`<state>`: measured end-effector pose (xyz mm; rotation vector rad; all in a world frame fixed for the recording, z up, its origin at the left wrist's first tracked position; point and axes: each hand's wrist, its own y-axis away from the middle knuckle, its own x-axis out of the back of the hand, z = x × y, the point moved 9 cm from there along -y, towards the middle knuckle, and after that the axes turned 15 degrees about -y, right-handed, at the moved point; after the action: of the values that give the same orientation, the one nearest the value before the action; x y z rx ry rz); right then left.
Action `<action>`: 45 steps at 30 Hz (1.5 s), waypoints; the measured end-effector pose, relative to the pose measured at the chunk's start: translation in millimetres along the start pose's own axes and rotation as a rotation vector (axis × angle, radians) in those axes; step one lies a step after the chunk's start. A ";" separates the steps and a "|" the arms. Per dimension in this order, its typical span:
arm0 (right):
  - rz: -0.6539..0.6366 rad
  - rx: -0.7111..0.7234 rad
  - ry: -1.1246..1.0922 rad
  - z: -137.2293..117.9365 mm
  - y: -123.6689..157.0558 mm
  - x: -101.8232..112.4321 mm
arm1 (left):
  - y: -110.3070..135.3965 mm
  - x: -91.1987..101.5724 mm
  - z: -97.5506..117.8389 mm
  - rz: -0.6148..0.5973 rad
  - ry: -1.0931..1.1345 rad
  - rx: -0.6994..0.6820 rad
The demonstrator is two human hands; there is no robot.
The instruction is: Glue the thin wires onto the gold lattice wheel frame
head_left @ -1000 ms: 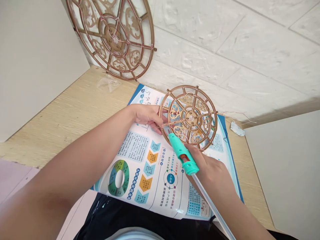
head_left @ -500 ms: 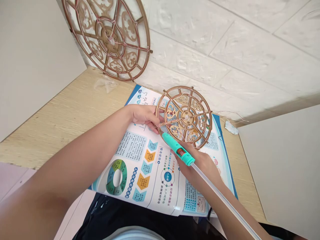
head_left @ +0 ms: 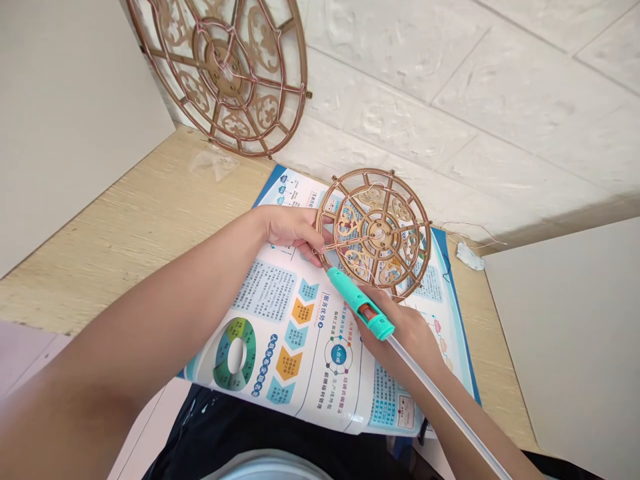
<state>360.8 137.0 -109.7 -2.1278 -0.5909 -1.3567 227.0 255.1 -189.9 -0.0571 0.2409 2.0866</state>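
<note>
Closest on my feed, my right hand (head_left: 407,333) has its grip wrapped around a teal glue gun (head_left: 354,300). Over the last second its nozzle (head_left: 325,263) has shifted onto the rim of the small round frame (head_left: 385,235), so I judge that spot is being worked. My left hand (head_left: 297,230), just beside, pinches that rim, above a printed sheet (head_left: 313,373) on the worktop (head_left: 150,193). Beyond, a larger frame (head_left: 223,67) leans on the wall (head_left: 400,57).
</note>
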 end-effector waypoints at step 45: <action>0.277 -0.783 -0.245 220.5 14.1 71.8 | 4.4 -4.4 0.2 -0.067 -0.016 -0.008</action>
<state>547.2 274.9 -123.0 -2.8791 0.2082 -1.2994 225.5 249.3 -188.4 -0.0522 0.2185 2.0207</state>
